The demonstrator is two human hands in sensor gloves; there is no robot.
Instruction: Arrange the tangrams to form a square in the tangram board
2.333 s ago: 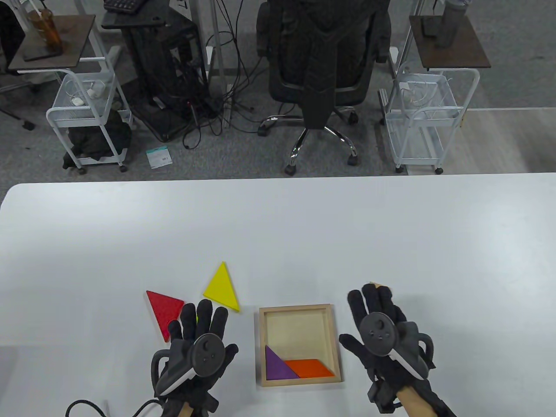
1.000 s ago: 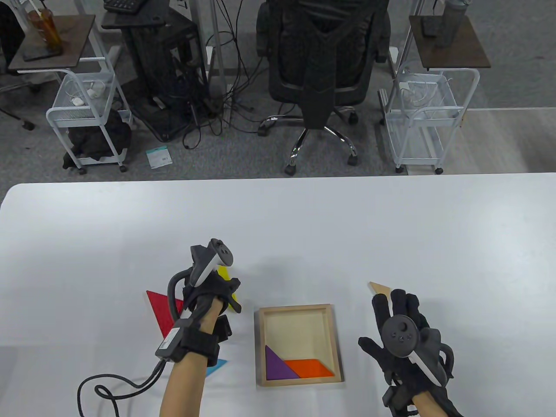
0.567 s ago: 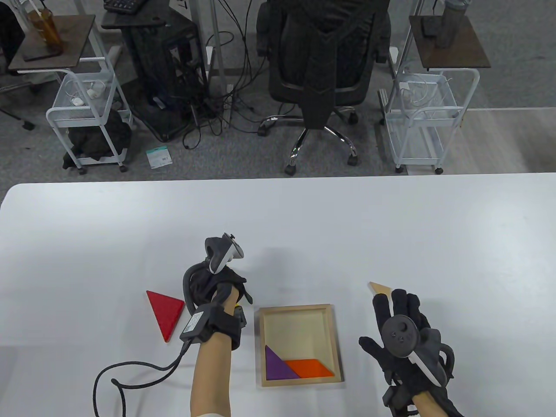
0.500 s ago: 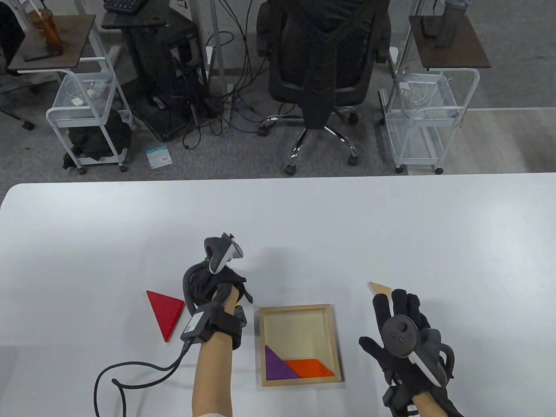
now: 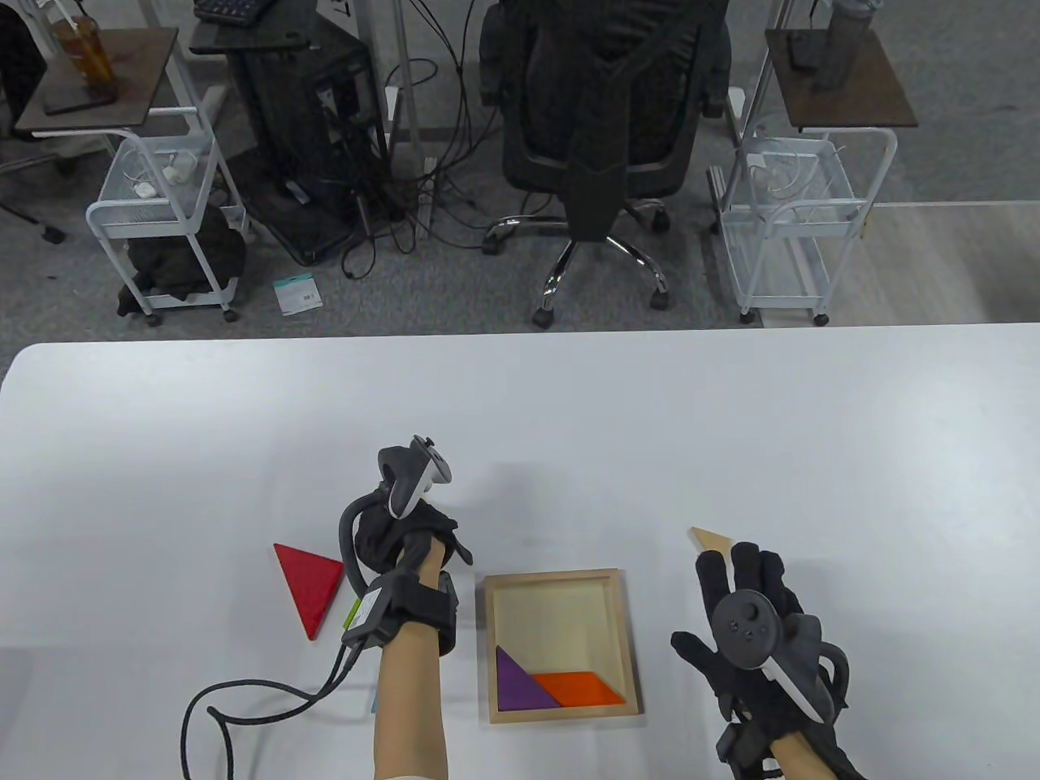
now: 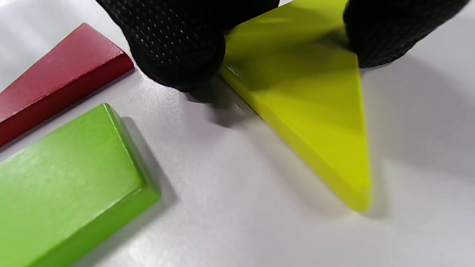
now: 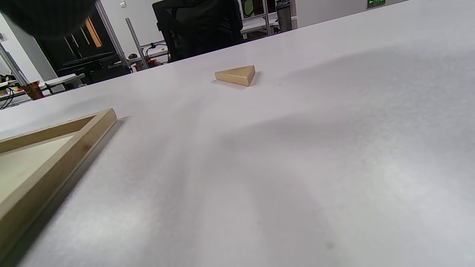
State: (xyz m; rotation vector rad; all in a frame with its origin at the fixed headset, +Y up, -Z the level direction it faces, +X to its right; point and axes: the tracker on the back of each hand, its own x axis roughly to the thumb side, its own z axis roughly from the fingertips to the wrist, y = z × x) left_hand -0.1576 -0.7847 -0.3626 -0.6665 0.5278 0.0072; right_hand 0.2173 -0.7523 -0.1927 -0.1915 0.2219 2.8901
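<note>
You're in an office or lab bay. Behind the white desk: black mesh office chair on castors, grey carpet tile, a standing desk frame with a PC tower and loose cables. White wire trolleys sit off the desk's far-left and far-right corners. Small brown side tables carry bottles. The right wrist view shows aluminium framing and more desks behind.

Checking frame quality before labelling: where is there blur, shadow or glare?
Left wrist view: fingers and yellow triangle slightly motion-blurred, dark shadow beneath them; faint glare on the green block. Right wrist view: foreground table soft. Table view: sharp.
</note>
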